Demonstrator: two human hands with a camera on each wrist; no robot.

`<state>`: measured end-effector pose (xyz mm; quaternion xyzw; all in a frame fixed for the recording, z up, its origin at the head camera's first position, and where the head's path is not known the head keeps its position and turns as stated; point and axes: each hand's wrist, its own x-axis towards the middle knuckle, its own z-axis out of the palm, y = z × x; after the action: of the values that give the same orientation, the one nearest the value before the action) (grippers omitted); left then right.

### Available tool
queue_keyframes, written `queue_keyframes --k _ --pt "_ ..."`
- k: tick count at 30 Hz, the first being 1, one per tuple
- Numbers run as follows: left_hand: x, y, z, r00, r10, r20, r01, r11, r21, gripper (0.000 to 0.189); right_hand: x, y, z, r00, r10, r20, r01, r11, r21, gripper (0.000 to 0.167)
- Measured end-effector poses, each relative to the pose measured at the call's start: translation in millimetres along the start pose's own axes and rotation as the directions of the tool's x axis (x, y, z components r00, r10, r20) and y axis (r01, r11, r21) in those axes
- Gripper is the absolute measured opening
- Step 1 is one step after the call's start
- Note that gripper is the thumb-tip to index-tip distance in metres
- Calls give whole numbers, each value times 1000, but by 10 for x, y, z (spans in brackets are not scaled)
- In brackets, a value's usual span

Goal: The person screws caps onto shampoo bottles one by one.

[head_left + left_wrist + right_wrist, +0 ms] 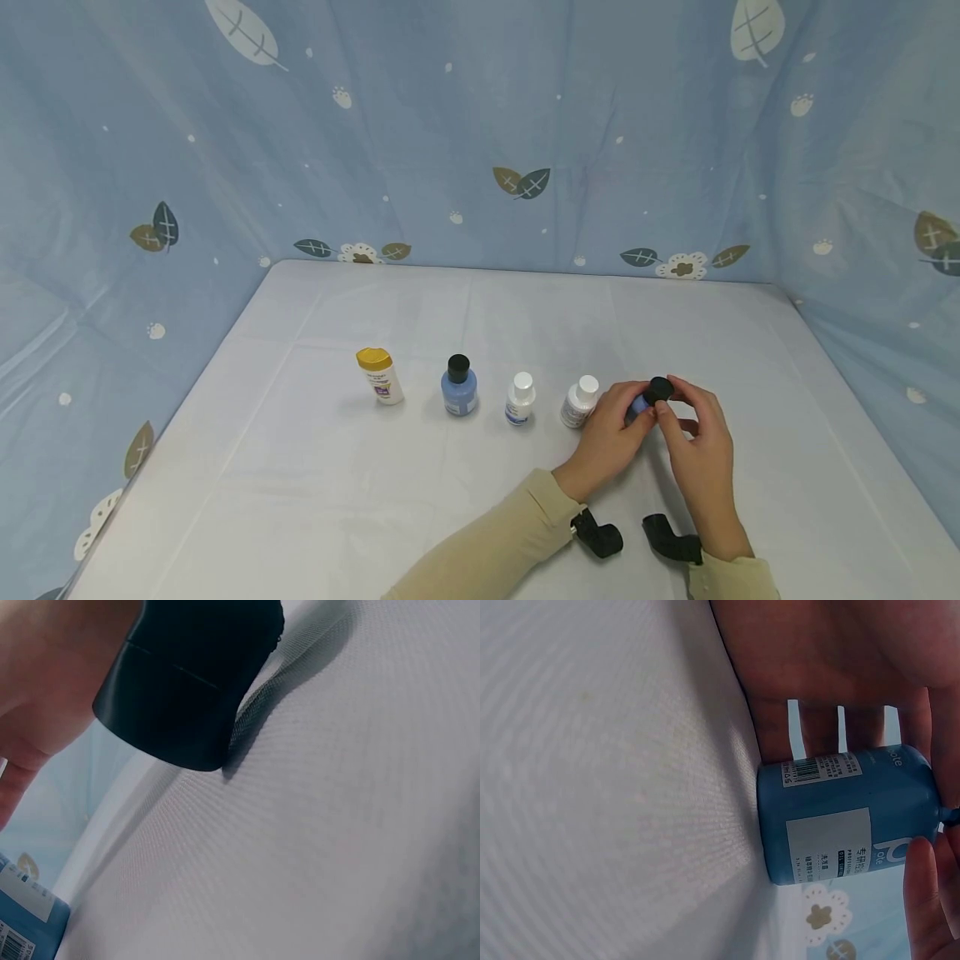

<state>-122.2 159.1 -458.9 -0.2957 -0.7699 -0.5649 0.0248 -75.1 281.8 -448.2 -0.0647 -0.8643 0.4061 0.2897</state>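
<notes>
Toward the right of the table, my left hand (pixel 611 433) grips a blue bottle (pixel 639 405) by its body, the fingers reaching round behind it. In the right wrist view the same bottle (pixel 829 817) shows white label patches and a barcode, its base at or close to the cloth. My right hand (pixel 701 446) pinches the black cap (pixel 659 389) at its top between thumb and forefinger. Fingers hide the neck, so I cannot tell how the cap sits there. Just left of the left hand is a white bottle (pixel 581 402) with a white cap.
Further left stand another white bottle (pixel 520 399), a blue bottle (pixel 459 387) with a black cap, and a white bottle (pixel 381 377) with a yellow cap. A white cloth covers the table (pixel 337 500). Behind it hangs a blue patterned curtain (pixel 420 125).
</notes>
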Motion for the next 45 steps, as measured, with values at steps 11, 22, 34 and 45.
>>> queue_keyframes --k 11,22,34,45 --pt "10 0 -4 1000 -12 -2 12 1000 -9 33 5 -278 -57 997 65 51 -65 998 -20 44" --pt "6 7 -5 1000 -15 -4 15 1000 0 33 -3 -278 -54 996 83 39 -80 995 -56 42" --pt "3 -11 9 1000 -20 -1 20 1000 -7 33 -1 -217 -24 1000 -8 6 8 999 -47 44" --pt "-5 7 2 999 -32 14 32 999 -15 35 6 -251 -41 1000 11 19 -11 999 -32 49"
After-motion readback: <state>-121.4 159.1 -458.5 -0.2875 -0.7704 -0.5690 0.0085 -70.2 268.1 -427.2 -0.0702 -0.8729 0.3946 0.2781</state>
